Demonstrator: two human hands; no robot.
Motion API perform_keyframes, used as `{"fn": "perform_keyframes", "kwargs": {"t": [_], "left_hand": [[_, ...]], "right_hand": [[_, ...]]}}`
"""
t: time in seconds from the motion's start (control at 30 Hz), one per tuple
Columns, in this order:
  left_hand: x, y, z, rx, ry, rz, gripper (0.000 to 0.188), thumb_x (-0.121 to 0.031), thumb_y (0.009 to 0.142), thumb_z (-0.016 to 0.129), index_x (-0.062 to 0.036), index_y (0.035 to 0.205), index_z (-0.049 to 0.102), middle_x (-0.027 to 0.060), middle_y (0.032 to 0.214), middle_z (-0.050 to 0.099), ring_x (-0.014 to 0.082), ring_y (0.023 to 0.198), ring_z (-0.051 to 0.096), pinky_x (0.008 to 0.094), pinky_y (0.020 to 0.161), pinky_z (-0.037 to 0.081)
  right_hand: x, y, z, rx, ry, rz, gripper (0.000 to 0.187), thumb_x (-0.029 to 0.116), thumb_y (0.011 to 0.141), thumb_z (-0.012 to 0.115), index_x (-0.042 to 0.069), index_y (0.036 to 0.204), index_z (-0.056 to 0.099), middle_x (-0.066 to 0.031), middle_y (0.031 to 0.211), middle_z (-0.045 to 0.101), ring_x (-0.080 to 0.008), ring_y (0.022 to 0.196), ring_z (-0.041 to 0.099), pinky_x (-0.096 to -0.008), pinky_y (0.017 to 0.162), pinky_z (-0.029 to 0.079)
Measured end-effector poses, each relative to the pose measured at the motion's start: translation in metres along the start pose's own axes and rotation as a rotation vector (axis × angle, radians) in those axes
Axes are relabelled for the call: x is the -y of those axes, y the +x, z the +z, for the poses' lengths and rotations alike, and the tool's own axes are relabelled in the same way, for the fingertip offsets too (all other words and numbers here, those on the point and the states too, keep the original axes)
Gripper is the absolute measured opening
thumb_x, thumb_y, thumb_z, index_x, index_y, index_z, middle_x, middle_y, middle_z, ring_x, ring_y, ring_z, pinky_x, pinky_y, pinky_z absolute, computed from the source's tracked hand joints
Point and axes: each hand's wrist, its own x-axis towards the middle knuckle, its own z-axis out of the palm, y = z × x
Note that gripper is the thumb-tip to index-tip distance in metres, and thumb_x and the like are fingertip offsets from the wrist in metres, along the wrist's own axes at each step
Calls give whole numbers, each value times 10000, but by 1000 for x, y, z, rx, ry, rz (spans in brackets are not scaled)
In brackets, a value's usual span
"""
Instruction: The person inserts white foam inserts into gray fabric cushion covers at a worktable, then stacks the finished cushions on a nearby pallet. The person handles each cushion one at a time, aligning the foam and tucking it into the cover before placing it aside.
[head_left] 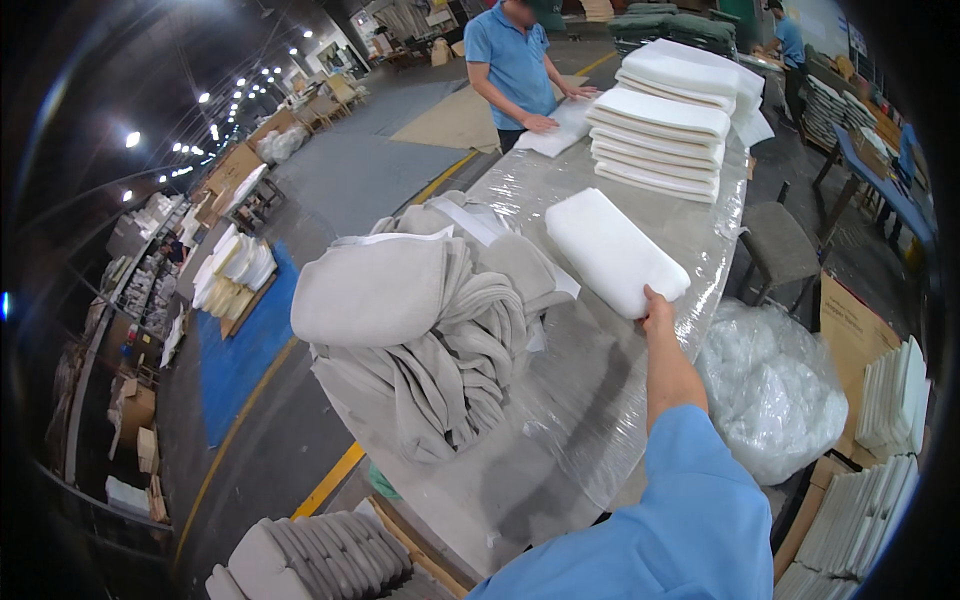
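Note:
My right hand (657,308) is closed on the near right corner of a white foam pad (612,250), a thick rounded slab. The pad lies at a slant over the plastic-covered table (580,415). Some of my fingers are hidden beneath the pad. To the left is a heap of grey fabric cushion covers (450,350), with one smooth grey piece (370,290) on top. Beyond the pad rises a tall stack of white foam pads (660,140). My left hand is out of view.
Across the table a person in a blue shirt (512,60) rests both hands on a white piece (560,130). Right of the table are a chair (778,240) and a clear plastic bag (770,390). Stacked grey cushions (310,555) sit in a box near the lower left.

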Motion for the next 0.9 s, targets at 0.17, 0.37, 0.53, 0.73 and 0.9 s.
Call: {"fn": "perform_keyframes", "kwargs": {"t": [0.17,0.37,0.53,0.73,0.9], "left_hand": [[-21,41,32,-15,-205,229,511,-362,1001,652,-59,1410,606,166,1371,626,278,1259,573,369,1070,448],[-38,48,48,50,-526,491,458,-381,1085,566,-6,1340,627,169,1266,695,267,1142,672,401,976,517],[-2,40,34,397,-586,217,631,-411,1065,628,-28,1546,483,122,1449,624,190,1218,623,347,1061,476],[7,41,17,615,-544,363,640,-461,1063,614,-81,1560,476,67,1381,668,177,1244,607,334,1030,488],[14,51,16,1033,-1192,123,807,-651,1018,552,-113,1596,393,186,1477,576,353,1334,570,517,1142,436]], "right_hand": [[-8,-14,-7,48,-7,-84,478,23,803,806,-23,1237,613,-150,1156,681,-321,999,675,-475,751,542],[-46,-120,-97,59,11,-4,533,-41,826,715,-23,1345,594,-134,1236,687,-309,1119,674,-481,947,559],[-78,-255,-184,47,20,168,580,13,840,718,122,1396,592,-53,1320,659,-261,1150,662,-438,926,550],[-118,-411,-249,252,-49,523,504,80,848,764,193,1322,637,-20,1272,681,-246,1124,646,-422,968,493],[-163,-532,-233,455,-120,1045,316,220,976,720,145,1276,657,-19,1216,696,-232,1165,642,-436,1031,487]]}}
